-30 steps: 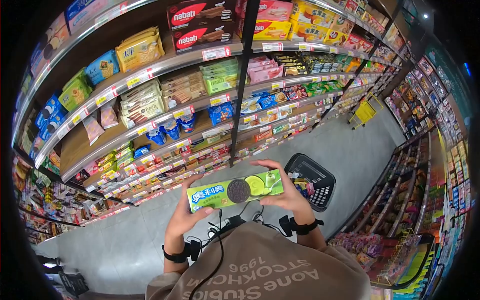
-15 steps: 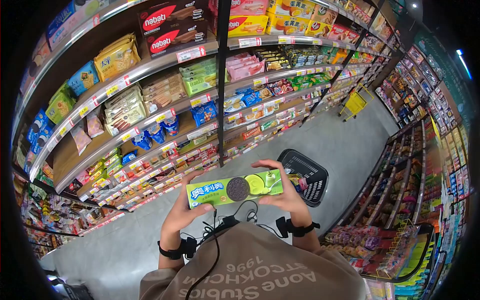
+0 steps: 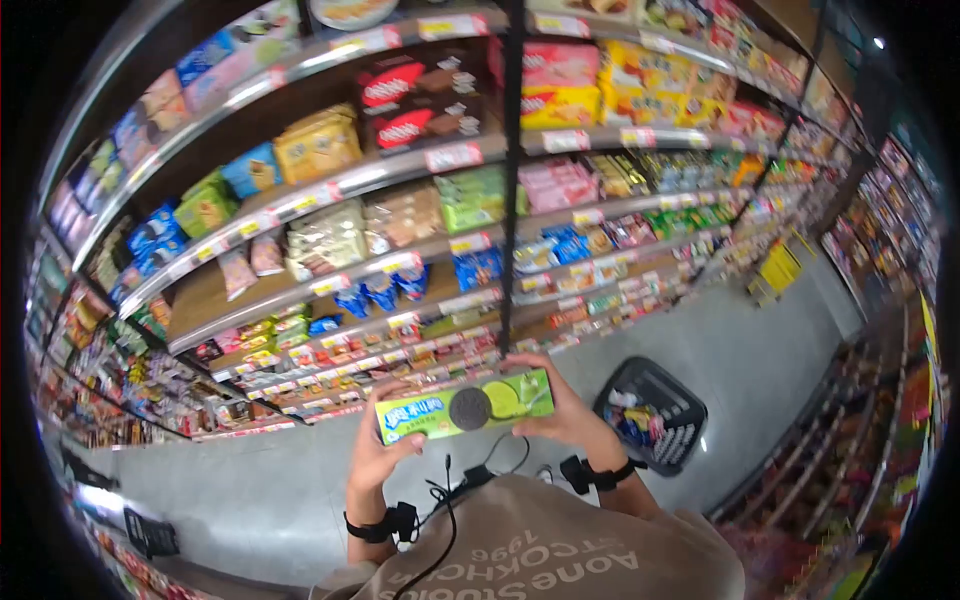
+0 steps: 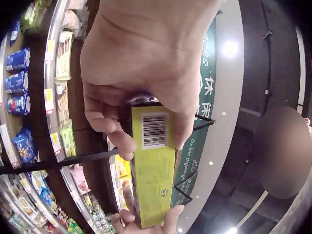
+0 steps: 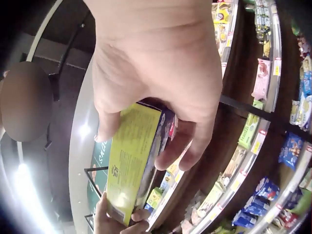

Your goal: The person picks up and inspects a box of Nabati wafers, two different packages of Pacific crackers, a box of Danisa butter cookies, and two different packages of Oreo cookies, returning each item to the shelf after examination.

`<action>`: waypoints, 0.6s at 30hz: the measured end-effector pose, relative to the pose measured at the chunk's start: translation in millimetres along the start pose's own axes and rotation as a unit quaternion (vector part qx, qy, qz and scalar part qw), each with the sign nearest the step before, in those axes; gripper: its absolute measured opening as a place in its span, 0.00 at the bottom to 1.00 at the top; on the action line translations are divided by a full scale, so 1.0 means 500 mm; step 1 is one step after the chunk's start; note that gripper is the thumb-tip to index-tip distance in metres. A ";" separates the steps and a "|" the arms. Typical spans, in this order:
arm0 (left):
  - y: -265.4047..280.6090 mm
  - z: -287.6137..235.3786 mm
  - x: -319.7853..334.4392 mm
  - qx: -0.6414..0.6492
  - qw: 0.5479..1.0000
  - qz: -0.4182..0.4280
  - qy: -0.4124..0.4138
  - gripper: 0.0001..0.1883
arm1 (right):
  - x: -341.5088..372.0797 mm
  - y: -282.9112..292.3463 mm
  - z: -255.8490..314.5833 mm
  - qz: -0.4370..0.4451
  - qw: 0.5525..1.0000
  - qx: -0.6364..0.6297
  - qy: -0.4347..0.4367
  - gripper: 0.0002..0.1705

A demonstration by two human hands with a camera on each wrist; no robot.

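A long green box of sandwich cookies [image 3: 465, 408], with a dark cookie printed on its front, is held level before the chest in the head view. My left hand [image 3: 372, 452] grips its left end, thumb along the lower edge. At the other end, my right hand [image 3: 568, 412] holds it between thumb and fingers. The left wrist view shows a barcode on the box's yellow-green side [image 4: 153, 175], near the left hand [image 4: 141, 58]. Printed small text covers that side [image 5: 129, 156] in the right wrist view, beneath the right hand [image 5: 156, 68].
Shelves [image 3: 215, 305] of packaged biscuits and wafers run along the aisle ahead. On the grey floor to the right stands a black shopping basket [image 3: 668, 388] with several packets inside. A yellow cart [image 3: 778, 268] is farther off. Another dark basket [image 3: 150, 533] sits at lower left.
The head view has swung, so shelves, floor basket and cart now appear lower and farther right, with some blur. Both hands keep their hold on the box, which sits slightly lower in view.
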State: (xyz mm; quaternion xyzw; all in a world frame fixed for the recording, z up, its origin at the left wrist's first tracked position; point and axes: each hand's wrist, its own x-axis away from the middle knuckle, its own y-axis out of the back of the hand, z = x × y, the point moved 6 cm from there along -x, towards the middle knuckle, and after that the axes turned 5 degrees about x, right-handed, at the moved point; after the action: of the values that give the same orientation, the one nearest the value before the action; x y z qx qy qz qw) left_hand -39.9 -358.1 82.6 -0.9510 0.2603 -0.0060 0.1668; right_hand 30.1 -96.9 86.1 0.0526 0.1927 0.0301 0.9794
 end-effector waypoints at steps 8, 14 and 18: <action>0.144 -0.117 0.130 -0.052 0.981 -0.114 -0.145 0.38 | -0.089 -0.120 -0.001 0.163 0.953 -0.249 -0.064 0.46; 0.254 -0.204 0.203 -0.115 0.962 -0.154 -0.192 0.45 | -0.199 -0.265 0.038 0.184 0.957 -0.217 -0.059 0.42; 0.321 -0.306 0.225 -0.157 0.941 -0.186 -0.236 0.48 | -0.289 -0.359 0.083 0.198 0.959 -0.201 -0.024 0.43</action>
State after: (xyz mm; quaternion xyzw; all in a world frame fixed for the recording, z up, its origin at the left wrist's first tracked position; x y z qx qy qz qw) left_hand -36.7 -591.9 167.3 -0.9708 0.0294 0.2283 0.0681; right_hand -80.5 -290.2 157.8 -0.1075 0.1446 0.2602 0.9486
